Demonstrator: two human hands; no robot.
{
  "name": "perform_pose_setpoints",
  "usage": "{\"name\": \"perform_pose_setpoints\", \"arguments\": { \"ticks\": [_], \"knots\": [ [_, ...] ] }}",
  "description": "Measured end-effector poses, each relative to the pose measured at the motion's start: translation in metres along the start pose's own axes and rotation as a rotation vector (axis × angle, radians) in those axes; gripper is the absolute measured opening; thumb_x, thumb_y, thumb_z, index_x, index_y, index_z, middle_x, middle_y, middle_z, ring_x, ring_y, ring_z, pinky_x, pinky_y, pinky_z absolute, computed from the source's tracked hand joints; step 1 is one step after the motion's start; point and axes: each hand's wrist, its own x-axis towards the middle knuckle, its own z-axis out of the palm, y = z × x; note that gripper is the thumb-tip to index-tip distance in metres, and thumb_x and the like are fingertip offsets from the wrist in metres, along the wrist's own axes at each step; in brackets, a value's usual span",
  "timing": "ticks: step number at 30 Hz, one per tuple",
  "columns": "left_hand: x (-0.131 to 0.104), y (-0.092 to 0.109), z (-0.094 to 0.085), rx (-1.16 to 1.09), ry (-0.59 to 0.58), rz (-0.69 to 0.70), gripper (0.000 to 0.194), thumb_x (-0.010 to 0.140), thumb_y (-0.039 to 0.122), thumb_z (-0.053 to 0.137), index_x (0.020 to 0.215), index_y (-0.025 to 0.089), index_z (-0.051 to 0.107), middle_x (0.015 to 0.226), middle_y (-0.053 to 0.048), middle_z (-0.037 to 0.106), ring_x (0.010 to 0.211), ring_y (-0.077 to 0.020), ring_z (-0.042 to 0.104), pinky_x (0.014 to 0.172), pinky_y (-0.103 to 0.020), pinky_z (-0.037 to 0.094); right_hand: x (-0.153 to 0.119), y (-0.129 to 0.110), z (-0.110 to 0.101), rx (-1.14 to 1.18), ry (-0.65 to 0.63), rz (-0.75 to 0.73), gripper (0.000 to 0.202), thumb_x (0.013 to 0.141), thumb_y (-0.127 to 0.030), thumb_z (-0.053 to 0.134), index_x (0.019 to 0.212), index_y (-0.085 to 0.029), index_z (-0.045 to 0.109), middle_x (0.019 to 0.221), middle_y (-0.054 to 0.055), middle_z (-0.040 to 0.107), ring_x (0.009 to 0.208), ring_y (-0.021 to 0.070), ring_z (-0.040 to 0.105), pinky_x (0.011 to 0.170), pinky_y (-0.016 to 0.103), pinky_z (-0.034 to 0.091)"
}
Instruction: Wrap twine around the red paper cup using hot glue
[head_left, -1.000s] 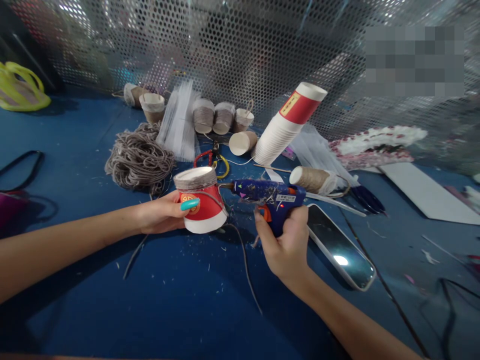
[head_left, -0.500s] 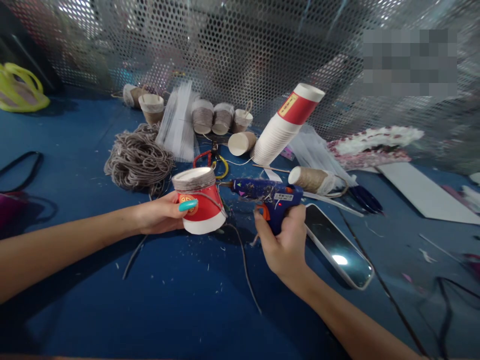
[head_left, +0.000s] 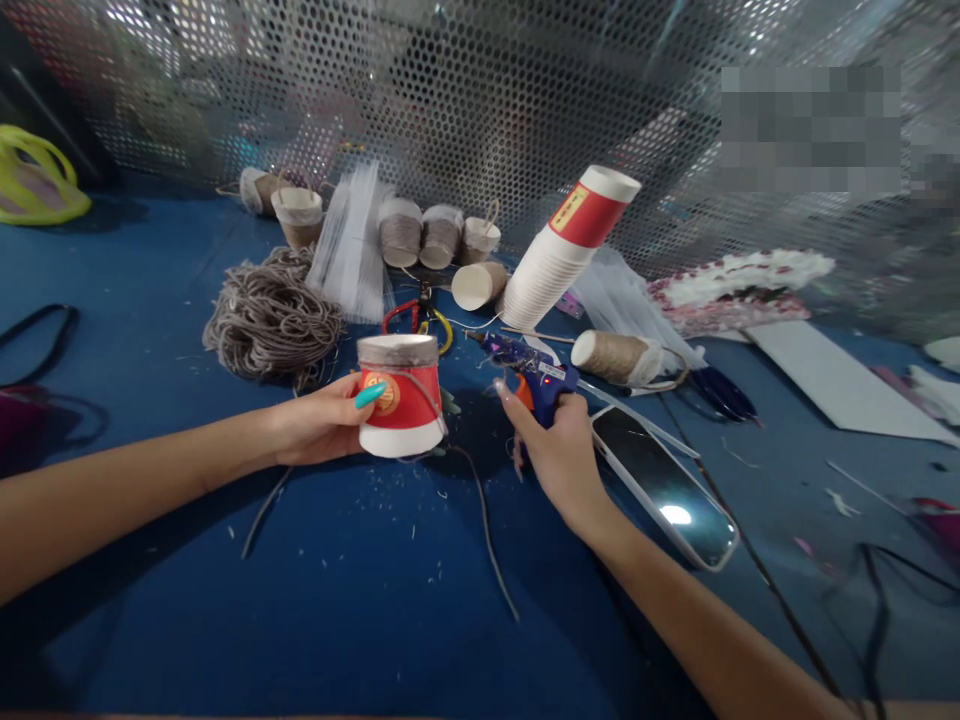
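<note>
We find two hands, each closed on one object. The left hand (head_left: 324,425) has its grip pinching one red-and-white tapered paper cup (head_left: 409,405), thumb on the near face, other fingers largely hidden behind. The cup is near the centre of the frame, its end wrapped in grey cord (head_left: 409,350) uppermost; we judge it is held low on the side so that this end is left exposed. We cannot tell whether its lower edge meets the blue bench (head_left: 360,620).

The right hand (head_left: 562,465) has its grip wrapped round the handle of one dark-blue plastic glue gun (head_left: 551,385) with an orange trigger. The nozzle points left, apart from the cup, presumably keeping the tip off it. Whether the trigger is pressed, we cannot tell.

Farther out, we record one grey cord heap (head_left: 274,315) left of centre and one leaning stack of white paper cups (head_left: 551,265) in the upper centre, its nested rims too fine to count. Seven small brown or grey cups (head_left: 400,235) spread across the upper middle, three on their sides, apparently parked within reach. One black-faced phone (head_left: 664,485) lies right of centre.
</note>
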Motion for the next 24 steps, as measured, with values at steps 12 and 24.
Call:
{"name": "perform_pose_setpoints", "arguments": {
  "ticks": [12,24],
  "knots": [
    [0.007,0.017,-0.002,0.162,0.203,0.038,0.058,0.071,0.039,0.081,0.12,0.016,0.06,0.109,-0.01,0.072,0.096,-0.0246,0.067,0.084,-0.036,0.052,0.011,0.012,-0.017,-0.736,0.137,-0.377,0.04,0.074,-0.055,0.062,0.081,-0.021,0.044,0.082,0.008,0.051,0.09,0.0306,0.055,0.084,0.057,0.047],
    [0.005,0.017,-0.01,0.147,0.108,0.049,0.058,0.069,0.045,0.081,0.114,0.013,0.063,0.105,-0.007,0.075,0.095,-0.0233,0.068,0.086,-0.034,0.053,0.019,0.015,-0.019,-0.675,0.24,-0.401,0.039,0.073,-0.044,0.066,0.082,-0.024,0.033,0.079,0.002,0.043,0.066,0.018,0.049,0.059,0.037,0.047]
  ]
}}
